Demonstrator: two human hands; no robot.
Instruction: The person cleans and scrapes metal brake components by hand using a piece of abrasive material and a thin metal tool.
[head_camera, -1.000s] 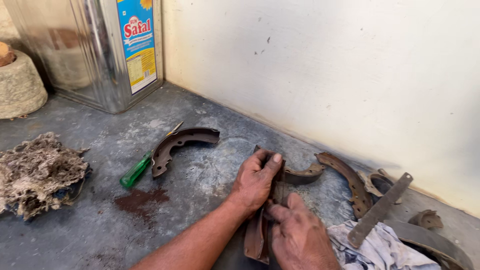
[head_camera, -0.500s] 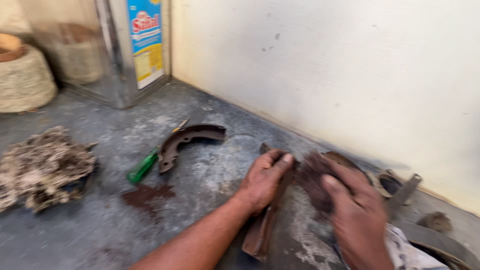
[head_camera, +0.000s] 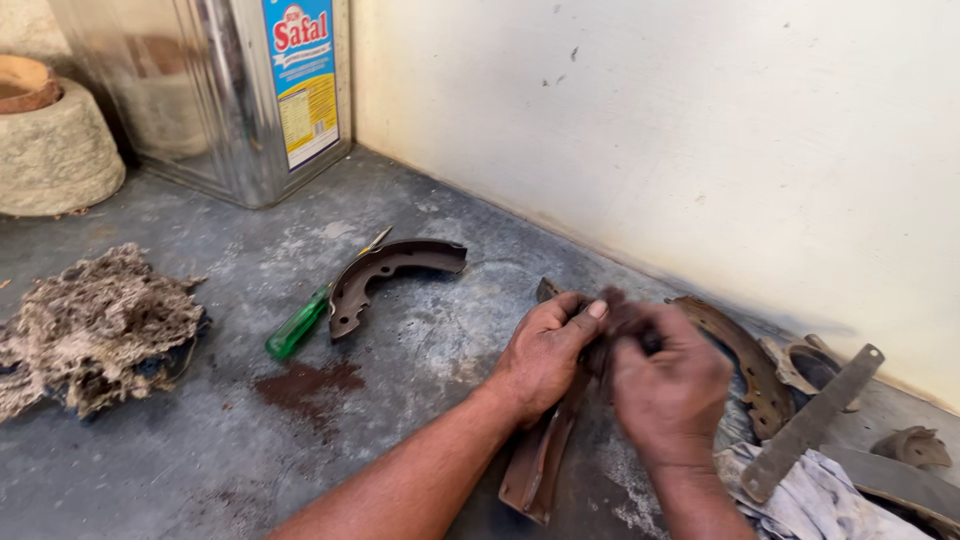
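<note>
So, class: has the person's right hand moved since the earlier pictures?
Yes. The right hand has come up from near the cloth and toward the left hand, and both now meet on the rusty brake shoe.

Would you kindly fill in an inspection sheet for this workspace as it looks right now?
Surface: grey concrete floor, dusty, with a rust-brown stain.
Job's things: rusty brake shoe under both hands; what the fingers grip is unclear.
Clutter: second brake shoe, green screwdriver, fibre wad, third shoe, flat metal lever, rag.
Hands: left hand and right hand close together on the shoe.
Cables: nothing seen.
Surroundings: cream wall, metal tin, woven ring.
</note>
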